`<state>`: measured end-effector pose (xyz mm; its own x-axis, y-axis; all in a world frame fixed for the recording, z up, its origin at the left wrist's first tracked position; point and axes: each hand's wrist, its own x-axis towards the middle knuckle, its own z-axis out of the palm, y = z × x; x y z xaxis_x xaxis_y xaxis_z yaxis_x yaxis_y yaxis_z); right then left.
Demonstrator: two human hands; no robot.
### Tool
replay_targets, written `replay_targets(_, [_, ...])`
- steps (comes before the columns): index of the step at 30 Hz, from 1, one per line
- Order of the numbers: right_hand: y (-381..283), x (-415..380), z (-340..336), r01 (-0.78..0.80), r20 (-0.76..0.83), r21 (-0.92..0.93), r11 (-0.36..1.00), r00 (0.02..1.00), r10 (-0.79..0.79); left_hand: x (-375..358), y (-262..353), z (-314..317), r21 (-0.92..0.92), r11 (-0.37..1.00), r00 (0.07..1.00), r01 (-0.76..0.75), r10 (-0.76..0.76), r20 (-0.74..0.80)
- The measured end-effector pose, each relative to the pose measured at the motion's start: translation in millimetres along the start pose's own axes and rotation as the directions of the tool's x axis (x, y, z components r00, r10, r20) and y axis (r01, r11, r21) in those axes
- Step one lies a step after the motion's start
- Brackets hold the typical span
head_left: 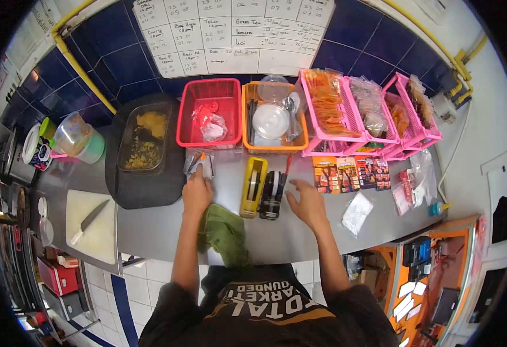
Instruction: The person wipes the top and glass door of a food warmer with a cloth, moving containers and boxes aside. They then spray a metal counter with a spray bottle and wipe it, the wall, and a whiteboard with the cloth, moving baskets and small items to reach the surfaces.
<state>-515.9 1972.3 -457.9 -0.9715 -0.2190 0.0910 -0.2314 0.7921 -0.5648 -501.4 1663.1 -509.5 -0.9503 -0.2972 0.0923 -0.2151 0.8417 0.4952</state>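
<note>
My left hand (198,188) touches a small clear plastic packet (206,164) with its outstretched index finger, in front of the red basket; whether it grips the packet is not clear. My right hand (306,201) hovers over the steel counter with its fingers apart, holding nothing. Between the hands stand a yellow tape dispenser (254,188) and a black tape dispenser (272,195), side by side. A red pen-like item (288,164) lies just beyond my right hand. Below my left hand, a crumpled green cloth (224,234) lies at the counter's front edge.
Behind are a red basket (182,115), an orange basket (246,123) with lids and pink racks (351,118) of packets. Printed cards (351,174) and a white packet (357,213) lie right. Left are a food tray (143,139) and a knife (93,217) on a cutting board (106,240).
</note>
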Motion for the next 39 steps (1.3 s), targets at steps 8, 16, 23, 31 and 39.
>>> replay_targets(8, [-80, 77, 24, -0.023, 0.066, -0.072, 0.997, 0.997, 0.028, 16, -30, -14, 0.062, 0.993, 0.99, -0.104, 0.097, 0.105])
replay_targets(16, [-87, 171, 92, 0.024, -0.076, -0.226, 0.974, 0.996, -0.042, 52, -41, 9, 0.154, 0.985, 0.997, 0.074, -0.072, -0.018])
replay_targets(23, [-89, 214, 121, -0.158, 0.02, -0.33, 0.931, 0.985, 0.174, 48, -52, 9, 0.033, 0.999, 0.997, 0.005, -0.007, 0.076])
replay_targets(31, [-72, 235, 133, -0.146, 0.068, -0.349, 0.926, 0.981, 0.18, 4, -32, 22, -0.237, 0.972, 0.974, 0.0, 0.053, 0.219])
replay_targets(39, [-85, 239, 102, -0.054, -0.003, -0.373, 0.926, 0.998, 0.057, -39, -47, 17, -0.369, 0.925, 0.989, -0.092, 0.129, 0.077])
